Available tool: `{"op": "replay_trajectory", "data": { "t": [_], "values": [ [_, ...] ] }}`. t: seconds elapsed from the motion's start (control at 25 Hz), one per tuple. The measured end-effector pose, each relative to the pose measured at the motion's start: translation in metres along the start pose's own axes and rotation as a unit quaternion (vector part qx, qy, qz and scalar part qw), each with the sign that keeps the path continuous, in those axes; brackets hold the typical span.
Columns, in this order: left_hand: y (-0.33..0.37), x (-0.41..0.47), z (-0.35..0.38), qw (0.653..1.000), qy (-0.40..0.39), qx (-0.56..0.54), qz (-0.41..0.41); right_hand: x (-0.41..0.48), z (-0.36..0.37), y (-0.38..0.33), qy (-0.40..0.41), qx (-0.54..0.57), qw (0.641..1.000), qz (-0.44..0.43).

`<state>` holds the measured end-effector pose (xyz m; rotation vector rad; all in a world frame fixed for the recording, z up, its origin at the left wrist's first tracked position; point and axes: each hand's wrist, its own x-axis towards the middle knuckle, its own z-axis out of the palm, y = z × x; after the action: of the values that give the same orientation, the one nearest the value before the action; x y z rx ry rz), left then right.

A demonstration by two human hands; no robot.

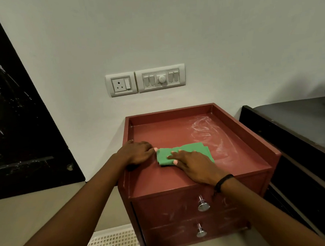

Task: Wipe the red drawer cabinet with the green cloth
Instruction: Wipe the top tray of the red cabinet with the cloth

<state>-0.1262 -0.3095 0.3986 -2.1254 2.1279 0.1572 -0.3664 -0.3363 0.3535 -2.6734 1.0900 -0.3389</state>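
The red drawer cabinet (177, 133) stands against the white wall, with a raised rim around its top and two drawers with chrome knobs in front. A folded green cloth (186, 151) lies flat on the top, near the left middle. My right hand (196, 166) rests palm down on the cloth with its fingers spread over it. My left hand (136, 153) lies on the cabinet's left rim, fingertips touching the cloth's left edge. White smear marks show on the right part of the top.
A switch and socket panel (145, 80) is on the wall above the cabinet. A dark bed frame (291, 134) stands close on the right. A white perforated basket (112, 245) sits on the floor at the lower left. A black panel (15, 122) leans at the left.
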Motion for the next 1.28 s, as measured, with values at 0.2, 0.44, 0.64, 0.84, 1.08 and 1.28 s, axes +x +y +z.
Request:
{"op": "replay_trajectory", "data": {
  "t": [0.2, 0.44, 0.64, 0.84, 1.08, 1.28],
  "values": [
    [0.011, 0.004, -0.002, 0.999, -0.036, -0.025, 0.006, -0.067, 0.002, -0.010, -0.025, 0.000, 1.000, -0.001],
    [0.013, 0.023, 0.006, 0.999, -0.014, -0.023, 0.044, -0.065, 0.008, -0.005, -0.002, -0.015, 1.000, 0.018],
    [0.028, 0.053, 0.017, 0.992, 0.029, -0.109, 0.058, -0.024, 0.000, 0.026, -0.007, -0.021, 0.998, 0.058],
    [0.033, 0.072, 0.019, 0.988, 0.045, -0.121, 0.078, 0.036, -0.023, 0.070, -0.018, -0.021, 0.995, 0.096],
    [0.026, 0.078, 0.024, 0.987, 0.042, -0.126, 0.086, 0.136, -0.034, 0.138, -0.012, -0.012, 0.989, 0.147],
    [0.020, 0.086, 0.030, 0.983, 0.043, -0.147, 0.104, 0.181, -0.037, 0.169, -0.016, -0.020, 0.986, 0.162]
  ]
}}
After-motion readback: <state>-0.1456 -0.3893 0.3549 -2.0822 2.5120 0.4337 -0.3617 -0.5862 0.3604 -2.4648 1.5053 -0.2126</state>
